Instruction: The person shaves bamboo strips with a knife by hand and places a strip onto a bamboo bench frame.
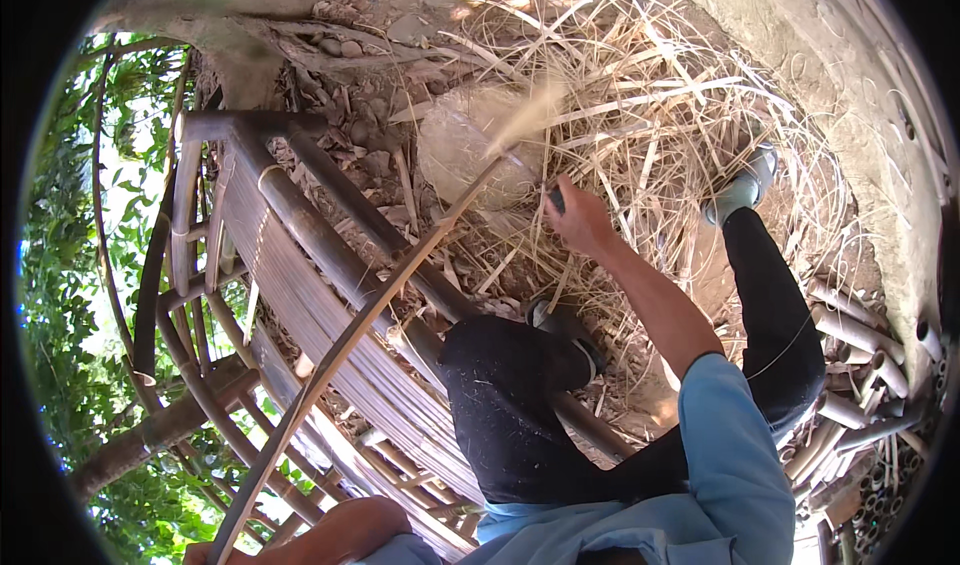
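Note:
A long bamboo strip (345,350) runs slantwise from the lower left up to the middle. My left hand (199,553), mostly cut off by the lower edge, grips its near end. At the far end, my right hand (580,217) is closed round the dark handle of a knife (555,200). The thin blade points up and left and meets the strip's tip. Beyond that tip is a pale, motion-blurred streak, perhaps a split piece or shaving. Behind the tip sits a pale, flat-topped block or stone (455,150), partly hidden by the strip.
A slatted bamboo bench (300,260) lies on the left, under my legs. Tangled pale bamboo shavings (660,115) cover the ground ahead. Tree roots (210,5) spread at the upper left. An earthen wall (850,95) curves along the right, above cut bamboo poles (850,335).

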A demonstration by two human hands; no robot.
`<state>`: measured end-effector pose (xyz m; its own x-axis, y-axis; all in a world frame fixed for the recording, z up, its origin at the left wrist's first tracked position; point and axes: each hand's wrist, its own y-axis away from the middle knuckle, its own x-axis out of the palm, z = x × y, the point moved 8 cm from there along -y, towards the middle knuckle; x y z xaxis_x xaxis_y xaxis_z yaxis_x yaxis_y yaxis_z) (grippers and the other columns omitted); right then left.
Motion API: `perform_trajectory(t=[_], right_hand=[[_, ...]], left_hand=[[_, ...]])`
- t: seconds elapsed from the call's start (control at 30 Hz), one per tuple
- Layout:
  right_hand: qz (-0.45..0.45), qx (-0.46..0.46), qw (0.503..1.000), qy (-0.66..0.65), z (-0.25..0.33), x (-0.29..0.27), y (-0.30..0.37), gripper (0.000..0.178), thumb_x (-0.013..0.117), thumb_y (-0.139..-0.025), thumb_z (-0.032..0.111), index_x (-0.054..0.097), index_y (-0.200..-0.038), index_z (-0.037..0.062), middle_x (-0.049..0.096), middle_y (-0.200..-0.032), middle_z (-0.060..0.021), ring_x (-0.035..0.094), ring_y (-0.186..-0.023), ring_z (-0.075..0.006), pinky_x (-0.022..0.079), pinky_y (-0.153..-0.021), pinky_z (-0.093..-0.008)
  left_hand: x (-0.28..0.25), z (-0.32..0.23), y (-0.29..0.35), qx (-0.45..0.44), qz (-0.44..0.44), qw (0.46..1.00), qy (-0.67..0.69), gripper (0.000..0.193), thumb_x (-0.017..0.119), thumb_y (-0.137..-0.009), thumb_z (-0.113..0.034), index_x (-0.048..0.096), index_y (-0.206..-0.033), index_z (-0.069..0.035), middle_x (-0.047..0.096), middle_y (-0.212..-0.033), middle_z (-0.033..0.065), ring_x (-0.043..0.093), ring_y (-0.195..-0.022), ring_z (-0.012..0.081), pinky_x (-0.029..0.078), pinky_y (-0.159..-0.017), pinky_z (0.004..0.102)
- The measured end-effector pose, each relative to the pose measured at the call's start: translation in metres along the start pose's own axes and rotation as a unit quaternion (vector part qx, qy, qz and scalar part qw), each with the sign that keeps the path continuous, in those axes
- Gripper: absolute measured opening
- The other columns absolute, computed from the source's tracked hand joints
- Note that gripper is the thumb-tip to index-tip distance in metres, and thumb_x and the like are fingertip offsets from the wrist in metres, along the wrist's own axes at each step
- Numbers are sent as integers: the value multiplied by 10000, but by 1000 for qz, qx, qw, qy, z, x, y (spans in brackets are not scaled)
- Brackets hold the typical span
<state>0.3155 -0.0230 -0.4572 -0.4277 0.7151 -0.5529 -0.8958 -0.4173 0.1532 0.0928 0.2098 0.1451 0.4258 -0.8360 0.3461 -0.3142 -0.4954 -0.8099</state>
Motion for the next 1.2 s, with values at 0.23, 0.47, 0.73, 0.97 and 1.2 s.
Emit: perform_trajectory(t=[0.23, 0.47, 0.73, 0.97, 1.2], right_hand=[[-16, 118, 993, 13, -15, -11, 20, 402, 648, -992, 285, 487, -1207, -15, 660, -794, -251, 669, -692, -426, 504, -607, -521], [37, -12, 997, -62, 220, -95, 105, 253, 644, -991, 180, 534, -1115, -11, 678, -769, -191, 697, -589, -282, 553, -469, -392], [-18, -290, 955, -58, 361, -143, 197, 355, 765, -895, 198, 573, -1115, -3, 673, -854, -121, 708, -671, -238, 570, -521, -343], [-32, -229, 971, -52, 312, -119, 169, 288, 724, -923, 232, 564, -1068, 42, 633, -758, -96, 671, -601, -236, 564, -494, -357], [-49, -189, 981, -4, 241, -94, 127, 288, 659, -999, 241, 521, -1108, 13, 585, -691, -85, 554, -467, -147, 430, -350, -301]], left_hand=[[-10, -6, -2, -17, -37, 999, -28, 253, 440, -1003, -271, 478, -1016, -21, 383, -690, 12, 342, -519, 127, 327, -461, 293], [43, 2, 25, 49, 23, 991, -121, 165, 432, -1104, -188, 428, -1156, -31, 328, -695, -12, 310, -562, 102, 276, -495, 277], [47, -12, 49, 63, -65, 985, -145, 204, 526, -1086, -263, 435, -1026, -89, 310, -643, -30, 269, -508, 78, 212, -459, 246], [33, -9, 39, 48, -32, 988, -145, 183, 473, -1093, -195, 443, -952, -82, 322, -646, -17, 294, -505, 93, 257, -458, 260], [29, -9, 35, 53, 7, 991, -122, 180, 405, -1070, -76, 381, -892, -90, 337, -679, 12, 299, -547, 100, 248, -513, 283]])
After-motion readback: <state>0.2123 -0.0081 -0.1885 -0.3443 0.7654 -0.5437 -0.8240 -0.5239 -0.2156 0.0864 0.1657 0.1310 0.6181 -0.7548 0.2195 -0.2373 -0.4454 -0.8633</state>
